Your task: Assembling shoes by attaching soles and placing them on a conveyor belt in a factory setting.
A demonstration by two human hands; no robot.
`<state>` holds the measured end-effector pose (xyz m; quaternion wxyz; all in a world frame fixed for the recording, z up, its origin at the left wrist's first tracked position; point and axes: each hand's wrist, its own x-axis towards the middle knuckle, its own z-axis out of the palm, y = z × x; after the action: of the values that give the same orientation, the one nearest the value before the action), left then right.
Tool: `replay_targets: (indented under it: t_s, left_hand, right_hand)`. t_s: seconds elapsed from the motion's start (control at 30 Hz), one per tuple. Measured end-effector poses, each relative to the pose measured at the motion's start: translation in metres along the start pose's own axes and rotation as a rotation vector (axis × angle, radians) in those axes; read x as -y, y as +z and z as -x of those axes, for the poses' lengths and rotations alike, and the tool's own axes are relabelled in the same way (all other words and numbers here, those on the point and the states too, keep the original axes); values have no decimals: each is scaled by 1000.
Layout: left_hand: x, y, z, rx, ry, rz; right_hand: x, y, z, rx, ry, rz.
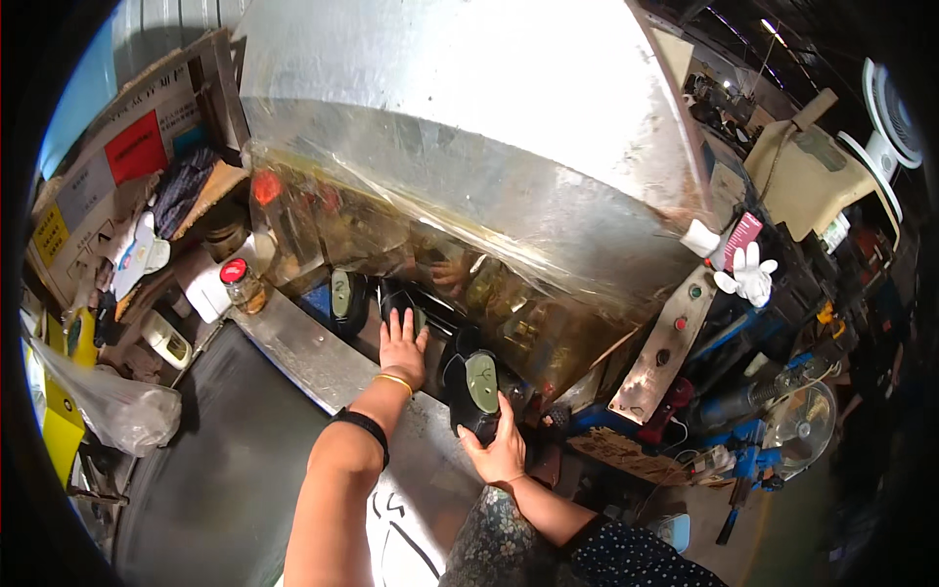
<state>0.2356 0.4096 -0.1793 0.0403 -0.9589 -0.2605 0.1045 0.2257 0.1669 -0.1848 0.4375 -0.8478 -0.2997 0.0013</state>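
My right hand [497, 448] is closed round the near end of a black shoe upper on a green last [481, 382]. The flat green top of the last faces up, with small holes in it. To the left, my left hand [401, 350] reaches forward with its fingers spread over another black piece [394, 296], which shows a bit of green beside the fingers. Whether the palm presses on it, I cannot tell. A third black shoe upper with a green last [341, 295] stands farther left, at the opening under a plastic curtain [430, 254].
A large metal hood [460, 137] rises over the opening. On the metal ledge [303, 342] stands a red-lidded jar [243, 286]. A dark belt-like surface [225, 460] lies at left. At right are a button panel [675, 338], a white glove [748, 276] and a fan [800, 421].
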Motion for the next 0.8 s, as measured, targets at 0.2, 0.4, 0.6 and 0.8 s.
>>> replay_targets:
  t_s: [0.2,0.4,0.6,0.8]
  left_hand:
    - [41,15,-24,-202,27,-136]
    - [168,-2,-3,-177,86,1216]
    - [77,-19,33,-405,-124,898]
    - [39,-17,263,-289,104,995]
  right_hand:
    - [-11,0,-20,145,41,-618]
    - [-2,54,-77,374,-51,-642]
    - [33,81,-126,627,-18,-127]
    - [51,-58,14,927,113,-643]
